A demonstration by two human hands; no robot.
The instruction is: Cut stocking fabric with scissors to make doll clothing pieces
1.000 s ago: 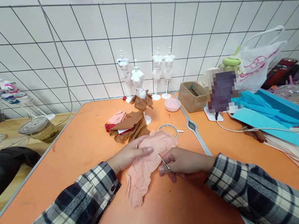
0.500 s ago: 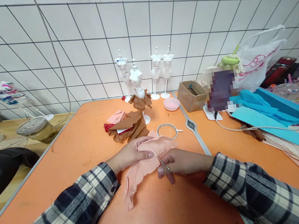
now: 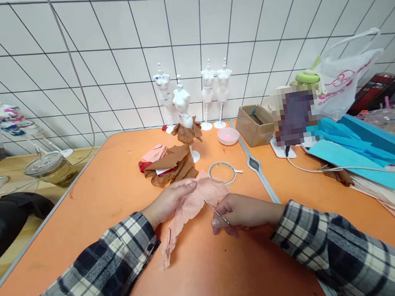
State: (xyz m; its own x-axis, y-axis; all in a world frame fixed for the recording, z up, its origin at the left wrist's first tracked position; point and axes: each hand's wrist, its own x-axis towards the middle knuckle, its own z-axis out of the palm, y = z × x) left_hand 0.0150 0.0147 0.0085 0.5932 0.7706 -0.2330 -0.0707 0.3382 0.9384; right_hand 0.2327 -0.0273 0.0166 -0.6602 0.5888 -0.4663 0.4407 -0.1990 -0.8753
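A crinkled sheet of pink crepe paper [image 3: 188,209] is pinched in my left hand [image 3: 170,201], one torn-edged strip hanging toward the front. My right hand [image 3: 238,213] is closed round a small pair of metal scissors [image 3: 215,210], whose narrow blades point up and left at the paper's edge. Whether the blades are apart is too small to tell. Just beyond my hands lie a roll of tape [image 3: 223,173] and a heap of brown crepe paper [image 3: 173,164]. Behind them stands a white mini dress form [image 3: 181,99] with a brown paper skirt [image 3: 187,132].
More small dress forms [image 3: 206,86] line the tiled wall, near a pink bowl [image 3: 228,136] and a cardboard box [image 3: 255,126]. A grey strap [image 3: 262,180] runs along the orange table [image 3: 128,279]. Blue sheets [image 3: 356,158] and a white cable lie at the right.
My left thumb has shifted up and away from the scissors, and the hanging paper strip has swung slightly up. My right hand with the scissors has moved a little right.
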